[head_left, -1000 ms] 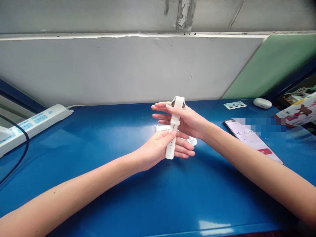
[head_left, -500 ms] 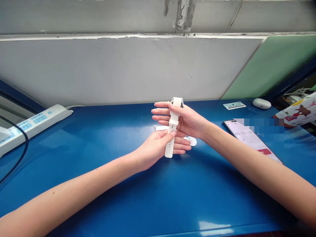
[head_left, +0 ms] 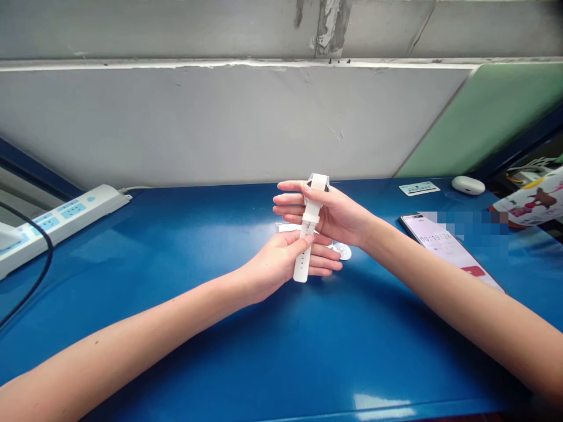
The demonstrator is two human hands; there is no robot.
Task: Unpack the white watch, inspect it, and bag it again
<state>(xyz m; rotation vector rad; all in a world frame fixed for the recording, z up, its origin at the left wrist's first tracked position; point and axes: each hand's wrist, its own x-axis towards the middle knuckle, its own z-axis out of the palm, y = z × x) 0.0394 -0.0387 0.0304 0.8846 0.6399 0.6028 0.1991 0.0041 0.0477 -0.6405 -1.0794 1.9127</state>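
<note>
A white wristwatch (head_left: 312,211) is held up between both hands above the blue table. My left hand (head_left: 275,261) pinches the holed end of its strap, thumb on top and fingers stretched out beneath. Farther up, my right hand (head_left: 332,214) grips the watch near its case, the thumb lying across it and the other fingers extended to the left. The watch face is turned away, so it cannot be seen. Behind the hands lie a round white object (head_left: 342,251) and a small white item (head_left: 285,227), both partly covered.
A white power strip (head_left: 65,220) with a black cable (head_left: 47,258) lies at the left. On the right are a phone (head_left: 444,246) showing a timer, a card (head_left: 419,188), a white earbud case (head_left: 468,185) and a printed package (head_left: 534,199). A wall stands behind the blue table (head_left: 272,357).
The whole view has shifted very slightly. Both hands keep the same hold on the wristwatch, with no other clear movement.
</note>
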